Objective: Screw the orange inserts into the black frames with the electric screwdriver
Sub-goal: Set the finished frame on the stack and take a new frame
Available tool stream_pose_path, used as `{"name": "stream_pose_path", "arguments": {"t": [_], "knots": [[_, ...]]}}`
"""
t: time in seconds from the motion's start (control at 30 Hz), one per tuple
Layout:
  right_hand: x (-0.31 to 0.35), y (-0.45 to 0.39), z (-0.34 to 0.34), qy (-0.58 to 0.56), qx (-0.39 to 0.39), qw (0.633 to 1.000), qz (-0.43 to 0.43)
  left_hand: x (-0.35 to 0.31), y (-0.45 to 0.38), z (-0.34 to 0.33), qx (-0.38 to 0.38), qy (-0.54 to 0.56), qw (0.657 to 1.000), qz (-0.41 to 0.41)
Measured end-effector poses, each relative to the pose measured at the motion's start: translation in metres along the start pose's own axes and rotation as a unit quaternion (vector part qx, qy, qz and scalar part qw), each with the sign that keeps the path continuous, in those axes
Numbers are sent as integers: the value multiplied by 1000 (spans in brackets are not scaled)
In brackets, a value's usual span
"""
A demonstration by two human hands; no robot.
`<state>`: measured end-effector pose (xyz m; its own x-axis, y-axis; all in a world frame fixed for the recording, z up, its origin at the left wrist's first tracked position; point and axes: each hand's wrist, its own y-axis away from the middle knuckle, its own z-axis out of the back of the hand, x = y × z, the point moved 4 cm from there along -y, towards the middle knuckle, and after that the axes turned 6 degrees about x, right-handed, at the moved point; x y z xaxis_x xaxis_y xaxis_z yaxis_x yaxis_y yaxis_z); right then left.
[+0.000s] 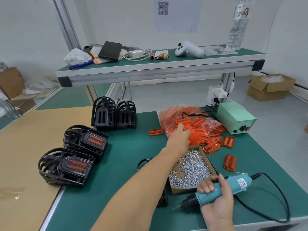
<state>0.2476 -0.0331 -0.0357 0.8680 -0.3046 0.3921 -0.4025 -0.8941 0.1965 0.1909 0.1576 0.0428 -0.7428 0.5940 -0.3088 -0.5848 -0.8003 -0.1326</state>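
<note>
On your far left, on the brown sheet covering that end of the bench, sit two stacks of finished frames, orange strips showing through their faces. Behind them, near the uprights, stand two stacks of bare frames, which by the look of it are still waiting for inserts.

Moving right, a black part, probably the frame in hand, lies mostly hidden under your left forearm. Your left hand is stretched across the bench into the heap of inserts spilling from the plastic bag. Its fingers are buried among the orange pieces, so you cannot tell whether that grip has closed on one.

This reach decides the coming move: the inserts lie ahead and to the right of the hidden frame, at the left hand's fingertips, and well forward of your right hand. The left is clearly the nearer hand. Loose inserts lie at every angle, so whichever you lift must be turned until its long axis runs with the frame's slot.

Just nearer you is the screw box. Beside its near corner your right hand is wrapped firmly round the screwdriver, with the bit pointing down-left toward the bench. Its cord loops off right, and the green supply sits at the back.
</note>
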Motion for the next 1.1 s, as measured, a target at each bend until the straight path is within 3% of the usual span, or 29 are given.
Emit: {"name": "stream_pose_path", "arguments": {"t": [0.1, 0.23, 0.37, 0.43, 0.57, 0.7, 0.8, 0.93, 1.1], "knots": [[0, 2, -1, 2, 0, 1000, 2, 4, -1, 2, -8, 70, 997, 20], [1, 4, -3, 1, 2, 1000, 5, 8, 7, 10, -78, 139, 986, 47], [2, 4, -3, 0, 7, 1000, -1, 20, 37, 26, -141, 267, 948, 103], [1, 4, -2, 3, 13, 1000, 1, 27, 63, 30, -161, 367, 906, 136], [1, 4, -1, 13, 22, 1000, 10, 38, 124, 21, -164, 596, 765, 178], [2, 3, 0, 21, 23, 999, 13, 39, 184, 8, -153, 675, 697, 185], [2, 3, 0, 16, 28, 999, 8, 42, 226, 3, -148, 653, 714, 207], [1, 5, 0, 10, 34, 999, 4, 53, 273, 13, -201, 590, 749, 222], [1, 4, 0, 12, 30, 999, 10, 59, 285, 25, -227, 552, 771, 222]]}}
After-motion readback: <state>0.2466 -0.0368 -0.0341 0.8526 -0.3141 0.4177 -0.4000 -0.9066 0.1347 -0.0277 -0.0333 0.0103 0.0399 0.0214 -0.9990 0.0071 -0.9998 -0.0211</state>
